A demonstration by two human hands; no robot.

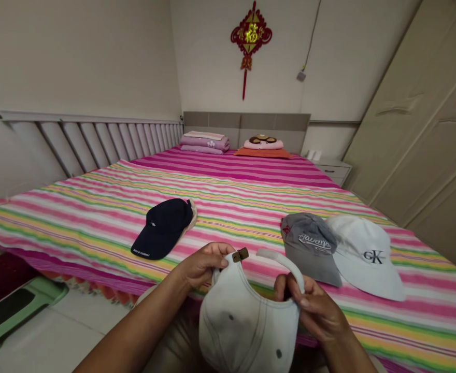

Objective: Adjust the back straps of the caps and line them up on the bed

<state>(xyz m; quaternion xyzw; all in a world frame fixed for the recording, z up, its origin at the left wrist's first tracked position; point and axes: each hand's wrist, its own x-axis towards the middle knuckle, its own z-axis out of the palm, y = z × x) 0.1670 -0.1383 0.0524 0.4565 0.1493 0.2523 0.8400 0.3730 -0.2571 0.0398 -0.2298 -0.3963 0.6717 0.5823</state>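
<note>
- The left hand point(202, 265) is curled closed on the rim of the back opening of a pale baseball cap point(247, 329), just beside a small brown strap buckle point(240, 254).
- The right hand point(312, 309) is closed on the opposite side of the opening, with its fingers point(303, 304) pinching the cap's fabric strap point(281, 261).
- The pale cap hangs between the two hands, crown downward, with its eyelets and stitched panels facing the camera. It is held above the near edge of the bed.
- A navy baseball cap point(162, 228) lies on the striped bedspread point(96, 217), far and to the left of the left hand.
- A grey cap point(309, 248) with "Always" lettering lies far and to the right of the held cap, near the right hand.
- A white cap point(366, 256) with a "CK" logo overlaps the grey cap's right side.
- Folded pink bedding point(204, 142) and a pillow point(262, 145) sit at the far end of the bed, against the headboard point(247, 124).
- A green stool point(14, 311) stands on the floor at the near left.
</note>
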